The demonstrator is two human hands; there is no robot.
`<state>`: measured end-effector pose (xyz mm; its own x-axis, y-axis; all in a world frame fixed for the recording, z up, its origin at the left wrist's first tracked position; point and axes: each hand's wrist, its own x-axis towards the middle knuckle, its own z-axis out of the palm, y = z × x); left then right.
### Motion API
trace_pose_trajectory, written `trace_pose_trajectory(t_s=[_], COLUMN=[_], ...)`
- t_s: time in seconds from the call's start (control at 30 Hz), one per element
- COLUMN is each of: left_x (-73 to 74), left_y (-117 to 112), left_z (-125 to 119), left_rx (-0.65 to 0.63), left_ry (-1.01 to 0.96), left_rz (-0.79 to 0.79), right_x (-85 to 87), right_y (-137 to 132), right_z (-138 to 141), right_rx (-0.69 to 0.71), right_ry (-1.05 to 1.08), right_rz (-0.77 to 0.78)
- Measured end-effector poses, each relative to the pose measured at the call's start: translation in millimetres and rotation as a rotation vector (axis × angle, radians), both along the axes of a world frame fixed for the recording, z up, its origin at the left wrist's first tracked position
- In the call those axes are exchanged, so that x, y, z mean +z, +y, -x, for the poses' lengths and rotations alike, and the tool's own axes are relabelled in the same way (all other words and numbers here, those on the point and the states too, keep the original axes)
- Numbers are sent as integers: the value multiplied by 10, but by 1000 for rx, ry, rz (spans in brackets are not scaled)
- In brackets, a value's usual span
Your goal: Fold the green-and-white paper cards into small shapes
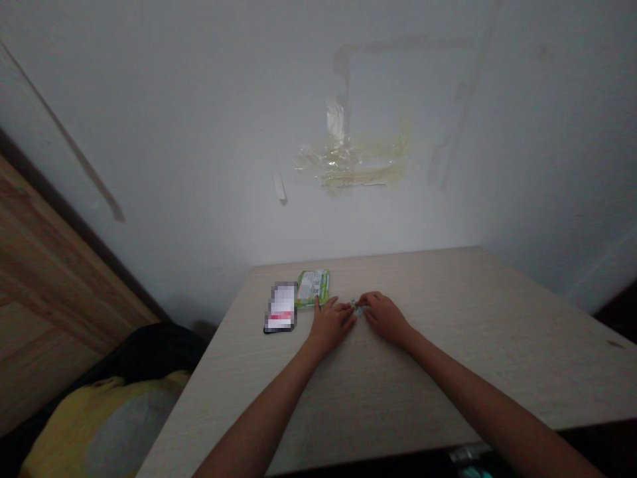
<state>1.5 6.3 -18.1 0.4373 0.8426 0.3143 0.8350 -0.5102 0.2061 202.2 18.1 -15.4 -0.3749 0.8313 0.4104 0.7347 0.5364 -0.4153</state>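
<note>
Beside the left hand (pixel 332 323), green packet (pixel 313 287), label unreadable.

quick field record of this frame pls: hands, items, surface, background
left hand: low on the table, fingertips at a tiny pale item, too small to identify
right hand: fingertips at the same item; grip unclear
nearby: green rectangular plastic packet beyond the left hand; dark flat phone left of it
surface: pale wood-grain table
background: white wall, yellowed tape residue
</note>
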Motion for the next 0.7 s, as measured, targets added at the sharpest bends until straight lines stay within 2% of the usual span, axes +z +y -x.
trace_pose_trajectory(t_s=[0.13, 0.33, 0.57, 0.7], left_x=[25, 33, 24, 4], left_y=[-12, -5, 7, 15], left_z=[-2, 8, 21, 20], left_rx=[-7, -12, -16, -15], left_ry=[16, 37, 30, 14], left_rz=[13, 27, 31, 26], right_x=[58, 35, 64, 60], right_y=[-48, -54, -16, 3], right_z=[35, 69, 123, 135], right_rx=[-21, -82, -95, -77], right_ry=[-76, -147, -233, -214], right_rz=[-44, -78, -73, -74])
